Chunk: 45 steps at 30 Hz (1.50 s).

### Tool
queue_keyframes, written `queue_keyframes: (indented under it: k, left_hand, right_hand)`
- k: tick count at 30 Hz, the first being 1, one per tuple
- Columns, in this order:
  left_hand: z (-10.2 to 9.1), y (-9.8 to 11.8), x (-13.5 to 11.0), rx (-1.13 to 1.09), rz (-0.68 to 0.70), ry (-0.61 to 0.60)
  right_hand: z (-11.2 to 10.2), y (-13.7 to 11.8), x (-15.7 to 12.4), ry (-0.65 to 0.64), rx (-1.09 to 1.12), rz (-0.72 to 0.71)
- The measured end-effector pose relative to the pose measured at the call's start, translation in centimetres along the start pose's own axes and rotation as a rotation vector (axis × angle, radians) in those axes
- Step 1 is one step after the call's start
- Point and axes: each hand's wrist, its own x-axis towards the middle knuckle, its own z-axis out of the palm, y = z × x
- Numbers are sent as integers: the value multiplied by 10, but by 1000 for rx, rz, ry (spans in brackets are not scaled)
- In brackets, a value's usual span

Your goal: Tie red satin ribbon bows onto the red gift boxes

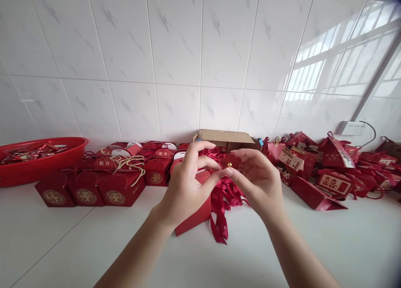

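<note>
My left hand and my right hand meet in the middle of the view, both pinching a small red ribbon bow with a gold bead between thumbs and fingers. Right under my left hand stands a red gift box on the white counter. A tangle of loose red ribbons hangs and lies beside that box, below the bow.
Several folded red gift boxes stand in rows at the left. A red oval basin holds ribbons at the far left. A brown cardboard box sits against the tiled wall. Red pyramid-shaped boxes are piled at the right, under a wall socket.
</note>
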Motion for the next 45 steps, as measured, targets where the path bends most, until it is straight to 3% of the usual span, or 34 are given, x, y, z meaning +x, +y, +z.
queue_keyframes:
  k: [3, 7, 10, 16, 21, 28, 33, 36, 42, 45]
  left_hand:
    - [2, -1, -1, 28, 40, -6]
    - [-1, -1, 0, 29, 77, 14]
    - [-5, 0, 1, -14, 97, -34]
    - [-15, 8, 0, -352, -51, -114]
    - [-22, 14, 3, -377, -122, -279]
    - [-30, 19, 6, -259, -145, -372]
    - [-32, 21, 6, -335, -392, -515]
    - [-31, 20, 6, -429, -466, -576]
    - [-37, 15, 8, -505, -475, -688]
    - [-48, 5, 7, -287, -415, -600]
  right_hand:
    - [-4, 1, 0, -14, -9, -37]
    - [-9, 2, 2, -132, 18, -99]
    - [-11, 2, 2, -149, 6, -166]
    - [-15, -1, -1, -198, -39, -308]
    - [-15, -3, -1, -328, -49, -383]
    - [-15, -2, -2, -461, -16, -302]
    - [-16, 3, -1, -528, 33, -265]
    - [-17, 2, -2, -558, 50, -242]
    - [-13, -3, -4, -600, 17, -259]
    - [-9, -1, -4, -527, -26, -272]
